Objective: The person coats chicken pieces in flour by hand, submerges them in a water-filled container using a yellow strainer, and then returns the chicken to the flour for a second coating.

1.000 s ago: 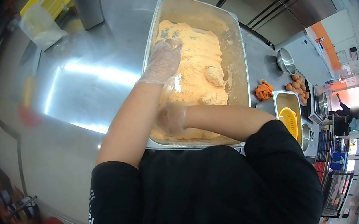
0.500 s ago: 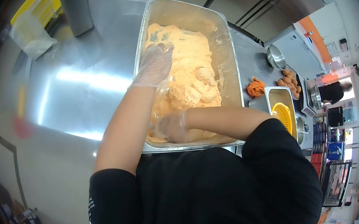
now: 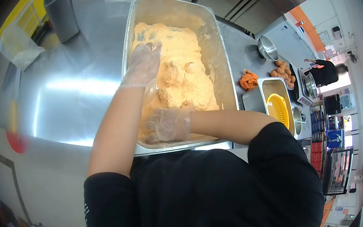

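Note:
A deep metal pan (image 3: 225, 62) holds a pale orange, floury mix (image 3: 185, 86) with rounded lumps in it. My left hand (image 3: 143, 64), in a clear plastic glove, is at the pan's left side, with curled fingers against the mix; what lies under them is hidden. Nearer to me, my right hand (image 3: 167, 124), also gloved, reaches across the pan's near end. Its fingers stretch left over the mix, apart, and the tips are hard to make out.
On the steel counter (image 3: 93, 56) stand a metal container (image 3: 61, 19) and a yellow basket (image 3: 20, 17). To the right are an orange cloth (image 3: 248, 79), eggs (image 3: 281, 73), a metal bowl (image 3: 267, 48) and a yellow strainer (image 3: 277, 108) in a smaller pan. A person (image 3: 323, 72) stands farther off.
The whole view has shifted slightly, so the pan sits farther left. The lumps in the mix have changed shape and place. My right hand has moved slightly and looks less blurred.

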Motion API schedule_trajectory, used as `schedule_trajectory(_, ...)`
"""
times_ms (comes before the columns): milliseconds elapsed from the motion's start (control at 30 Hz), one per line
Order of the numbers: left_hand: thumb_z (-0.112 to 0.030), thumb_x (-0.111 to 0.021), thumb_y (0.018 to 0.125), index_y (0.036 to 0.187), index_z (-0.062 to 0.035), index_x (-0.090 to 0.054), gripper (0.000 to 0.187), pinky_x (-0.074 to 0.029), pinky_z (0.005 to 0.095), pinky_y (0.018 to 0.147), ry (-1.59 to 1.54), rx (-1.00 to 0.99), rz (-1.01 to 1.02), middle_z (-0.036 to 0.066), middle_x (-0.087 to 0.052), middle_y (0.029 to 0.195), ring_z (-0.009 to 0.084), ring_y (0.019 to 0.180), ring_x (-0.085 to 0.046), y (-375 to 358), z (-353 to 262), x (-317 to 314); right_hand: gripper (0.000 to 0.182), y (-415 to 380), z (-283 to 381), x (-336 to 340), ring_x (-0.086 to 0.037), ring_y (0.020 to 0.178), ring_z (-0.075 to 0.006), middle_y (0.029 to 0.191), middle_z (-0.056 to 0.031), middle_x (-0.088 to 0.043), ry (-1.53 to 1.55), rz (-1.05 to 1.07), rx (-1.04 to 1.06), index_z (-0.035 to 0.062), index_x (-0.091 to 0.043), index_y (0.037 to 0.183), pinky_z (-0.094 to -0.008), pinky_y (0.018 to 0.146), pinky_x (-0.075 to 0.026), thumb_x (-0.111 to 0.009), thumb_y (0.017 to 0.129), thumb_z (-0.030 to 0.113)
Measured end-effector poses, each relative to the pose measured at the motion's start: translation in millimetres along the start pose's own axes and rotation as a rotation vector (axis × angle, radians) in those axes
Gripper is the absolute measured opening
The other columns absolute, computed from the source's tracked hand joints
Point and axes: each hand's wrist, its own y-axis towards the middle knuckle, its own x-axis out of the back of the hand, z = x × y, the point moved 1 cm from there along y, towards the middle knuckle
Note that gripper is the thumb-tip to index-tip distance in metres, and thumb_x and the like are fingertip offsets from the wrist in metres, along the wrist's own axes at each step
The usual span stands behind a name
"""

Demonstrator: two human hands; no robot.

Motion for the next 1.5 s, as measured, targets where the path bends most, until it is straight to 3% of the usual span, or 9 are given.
schedule_trajectory(200, -0.041, -0.039, 0.1, 0.104, 0.0132, -0.056, 0.057, -0.043, 0.0451, 0.089, -0.117, 0.012, -0.061, 0.028, -0.057, 0.097, 0.0381, 0.097, -0.056, -4, -5, 2, 0.025, -56, -2, 31, -0.065, 0.089, -0.0322, 0.096, -0.0175, -0.066, -0.082, 0.647, -0.189, 0.004, -0.065, 0.1, -0.0407, 0.079, -0.052, -0.056, 0.078, 0.011)
schedule_trajectory(367, -0.042, -0.04, 0.099, 0.093, 0.0124, -0.056, 0.057, -0.043, 0.0451, 0.086, -0.041, -0.07, 0.015, 0.026, -0.056, 0.092, 0.0368, 0.091, -0.056, 16, 25, -17, 0.021, -93, -50, 8, -0.065, 0.081, -0.0279, 0.083, -0.0117, -0.063, -0.524, 0.272, -0.05, 0.0016, -0.065, 0.097, -0.0383, 0.067, -0.054, -0.057, 0.079, 0.01)
schedule_trajectory(567, -0.04, -0.04, 0.099, 0.094, 0.0108, -0.058, 0.054, -0.044, 0.0446, 0.086, -0.1, 0.048, 0.147, 0.027, -0.057, 0.093, 0.0362, 0.092, -0.057, 4, 1, 3, 0.04, -90, -83, 50, -0.062, 0.097, -0.0304, 0.106, -0.0167, -0.06, -0.233, -0.232, -0.572, -0.0007, -0.062, 0.112, -0.0391, 0.083, -0.052, -0.062, 0.082, 0.024)
schedule_trajectory(700, -0.038, -0.048, 0.094, 0.106, 0.0057, -0.062, 0.047, -0.046, 0.0401, 0.09, 0.092, 0.006, 0.283, 0.023, -0.062, 0.108, 0.0333, 0.103, -0.059, 0, -1, -6, 0.065, -71, -76, 49, -0.057, 0.108, -0.0342, 0.117, -0.0234, -0.056, -0.125, 0.012, -0.896, -0.0002, -0.041, 0.135, -0.0379, 0.091, -0.047, -0.064, 0.08, 0.025)
schedule_trajectory(800, -0.041, -0.061, 0.083, 0.111, -0.0018, -0.063, 0.049, -0.046, 0.0387, 0.091, 0.262, 0.021, 0.564, 0.016, -0.065, 0.111, 0.0294, 0.108, -0.06, -17, -5, -13, 0.075, -42, -91, -10, -0.055, 0.113, -0.0348, 0.115, -0.0271, -0.056, -0.245, -0.056, -0.735, 0.0017, -0.027, 0.145, -0.0356, 0.092, -0.046, -0.061, 0.08, 0.019)
schedule_trajectory(967, -0.043, -0.069, 0.075, 0.112, -0.0051, -0.066, 0.053, -0.048, 0.0347, 0.09, 0.59, -0.031, 0.838, 0.013, -0.066, 0.114, 0.0251, 0.106, -0.062, -36, -17, -19, 0.065, -51, -64, 51, -0.051, 0.118, -0.0356, 0.116, -0.0257, -0.057, 0.559, -0.105, -0.796, 0.0056, -0.044, 0.138, -0.035, 0.095, -0.046, -0.066, 0.078, 0.016)
schedule_trajectory(1167, -0.046, -0.068, 0.076, 0.111, -0.0067, -0.067, 0.053, -0.049, 0.0344, 0.088, 0.655, -0.115, 0.853, 0.016, -0.066, 0.111, 0.0276, 0.102, -0.063, -54, -15, -47, 0.038, -85, -38, 47, -0.062, 0.102, -0.0216, 0.105, -0.013, -0.067, 0.233, 0.37, -0.922, 0.0119, -0.065, 0.117, -0.0364, 0.09, -0.046, -0.061, 0.081, 0.025)
schedule_trajectory(1300, -0.048, -0.06, 0.082, 0.109, -0.0048, -0.068, 0.052, -0.049, 0.0366, 0.087, 0.525, -0.137, 0.991, 0.021, -0.065, 0.106, 0.0294, 0.099, -0.063, -68, -10, -60, 0.053, -55, -61, -39, -0.059, 0.109, -0.0324, 0.119, -0.0256, -0.058, 0.091, 0.405, -0.436, -0.0046, -0.063, 0.111, -0.0361, 0.091, -0.047, -0.065, 0.081, 0.04)
schedule_trajectory(1500, -0.048, -0.056, 0.085, 0.106, -0.0023, -0.067, 0.051, -0.048, 0.0386, 0.086, 0.071, 0.248, 0.841, 0.022, -0.066, 0.102, 0.0289, 0.095, -0.063, -44, -14, -57, 0.057, -100, -59, 38, -0.061, 0.103, -0.0337, 0.108, -0.0266, -0.062, 0.637, -0.351, -0.916, -0.0103, -0.061, 0.104, -0.0372, 0.088, -0.048, -0.064, 0.083, 0.043)
